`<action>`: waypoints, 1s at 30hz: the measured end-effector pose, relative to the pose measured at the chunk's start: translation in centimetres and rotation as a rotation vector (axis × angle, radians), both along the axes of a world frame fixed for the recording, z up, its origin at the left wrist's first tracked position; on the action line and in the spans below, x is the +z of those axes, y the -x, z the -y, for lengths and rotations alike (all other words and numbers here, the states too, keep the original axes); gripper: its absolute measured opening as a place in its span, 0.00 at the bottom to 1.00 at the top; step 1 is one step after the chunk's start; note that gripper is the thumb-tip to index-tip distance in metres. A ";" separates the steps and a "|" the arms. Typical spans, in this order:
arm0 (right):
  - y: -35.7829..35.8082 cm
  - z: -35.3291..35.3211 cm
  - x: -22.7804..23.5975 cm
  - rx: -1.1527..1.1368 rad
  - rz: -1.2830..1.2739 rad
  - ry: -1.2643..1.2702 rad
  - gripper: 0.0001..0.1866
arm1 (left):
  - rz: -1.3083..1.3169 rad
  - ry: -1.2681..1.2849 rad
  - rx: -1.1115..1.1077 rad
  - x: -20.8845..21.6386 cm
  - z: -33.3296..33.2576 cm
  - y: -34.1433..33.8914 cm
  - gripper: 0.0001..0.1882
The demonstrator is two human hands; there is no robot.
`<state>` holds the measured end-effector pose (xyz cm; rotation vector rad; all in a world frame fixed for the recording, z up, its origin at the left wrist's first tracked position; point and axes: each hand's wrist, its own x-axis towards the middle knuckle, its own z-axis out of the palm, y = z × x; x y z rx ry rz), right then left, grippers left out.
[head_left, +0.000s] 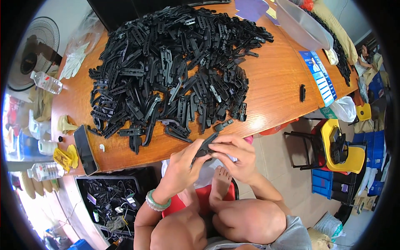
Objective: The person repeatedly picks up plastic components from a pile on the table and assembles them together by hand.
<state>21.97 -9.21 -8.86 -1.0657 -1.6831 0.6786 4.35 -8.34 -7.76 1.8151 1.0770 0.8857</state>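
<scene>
Left hand (181,162) and right hand (234,156) pinch one black part (206,144) just nearside of the pile (166,75). Probably plenty left; can't tell finished from unfinished. Lone black piece (302,93) sits right of pile. Bare tabletop (275,85) between; table edge near pile's nearside.

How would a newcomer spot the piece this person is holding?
On the wooden table lies a big heap of black parts. Below it in the picture, near the table's front edge, the left hand and right hand hold a slim dark piece. Unlike its heaped neighbours, it is held in both hands.
</scene>
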 end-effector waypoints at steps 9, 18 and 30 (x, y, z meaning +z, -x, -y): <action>-1.3 -0.8 0.6 0.242 0.032 0.169 0.30 | -0.040 -0.088 -0.108 -1.0 0.6 1.0 0.24; -2.3 -0.5 1.3 0.214 0.089 0.195 0.31 | -0.024 -0.162 -0.056 -1.0 0.9 -0.4 0.21; -1.2 -1.0 -0.3 0.202 0.048 0.179 0.20 | -0.181 -0.222 -0.041 -1.7 1.3 0.2 0.19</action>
